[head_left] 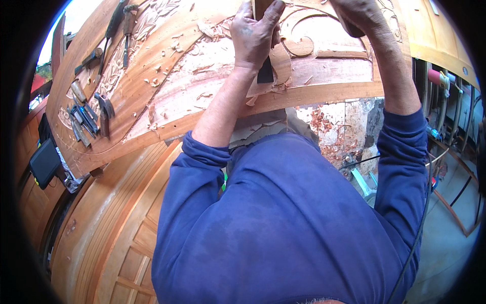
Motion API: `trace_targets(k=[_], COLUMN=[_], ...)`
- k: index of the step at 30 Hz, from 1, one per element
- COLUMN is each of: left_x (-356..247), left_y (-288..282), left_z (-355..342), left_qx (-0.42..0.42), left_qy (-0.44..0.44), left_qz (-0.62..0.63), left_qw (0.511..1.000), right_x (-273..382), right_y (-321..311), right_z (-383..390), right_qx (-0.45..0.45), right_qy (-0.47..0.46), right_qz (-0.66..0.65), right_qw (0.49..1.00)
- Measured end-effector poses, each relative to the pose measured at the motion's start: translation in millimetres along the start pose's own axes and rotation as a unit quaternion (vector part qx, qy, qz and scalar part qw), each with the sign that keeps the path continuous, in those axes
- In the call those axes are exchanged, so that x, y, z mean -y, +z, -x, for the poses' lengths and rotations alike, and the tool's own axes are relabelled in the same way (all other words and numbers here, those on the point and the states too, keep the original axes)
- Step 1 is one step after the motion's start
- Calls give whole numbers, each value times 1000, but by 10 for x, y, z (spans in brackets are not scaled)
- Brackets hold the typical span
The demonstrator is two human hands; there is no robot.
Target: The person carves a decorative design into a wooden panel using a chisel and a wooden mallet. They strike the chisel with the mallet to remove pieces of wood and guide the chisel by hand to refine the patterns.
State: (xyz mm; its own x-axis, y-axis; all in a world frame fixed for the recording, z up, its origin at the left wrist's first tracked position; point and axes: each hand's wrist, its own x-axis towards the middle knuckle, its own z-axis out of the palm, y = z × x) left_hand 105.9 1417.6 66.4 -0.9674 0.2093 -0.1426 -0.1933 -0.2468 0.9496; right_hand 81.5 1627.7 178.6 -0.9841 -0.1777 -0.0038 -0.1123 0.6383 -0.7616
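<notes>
My left hand [255,33] is wrapped around a carving chisel [265,71], whose dark blade points down onto a large curved wooden panel [202,81] with carved scrolls. My right hand [357,15] is closed on a dark handle, probably a mallet [349,28], near the top edge, just right of the chisel. Only the lower end of that handle shows. Both forearms reach up from blue sleeves over the panel's carved scroll [298,45].
Several chisels [83,116] and other hand tools lie on the panel's left part, with wood chips scattered about. A dark tablet-like device [44,163] sits at far left. Panelled wooden doors [116,238] lie below. Shavings cover the floor [329,131]; clamps and cables stand at right.
</notes>
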Motion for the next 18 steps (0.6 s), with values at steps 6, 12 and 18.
trace_targets(k=[6,12,18], left_x=[-11,88,53], left_y=[25,-18,-41], left_z=[-39,-3,-15], left_qx=[8,-14,-11], left_qy=[-2,-17,-2], left_qz=[18,38,22], left_qw=[1000,999,1000], right_x=[-87,205,-222], right_y=[-53,-75,-91], right_z=[-144,-140,-270], right_qx=[-102,119,-168], right_qy=[14,22,-35], right_qz=[-3,199,44], right_qw=[995,973,984])
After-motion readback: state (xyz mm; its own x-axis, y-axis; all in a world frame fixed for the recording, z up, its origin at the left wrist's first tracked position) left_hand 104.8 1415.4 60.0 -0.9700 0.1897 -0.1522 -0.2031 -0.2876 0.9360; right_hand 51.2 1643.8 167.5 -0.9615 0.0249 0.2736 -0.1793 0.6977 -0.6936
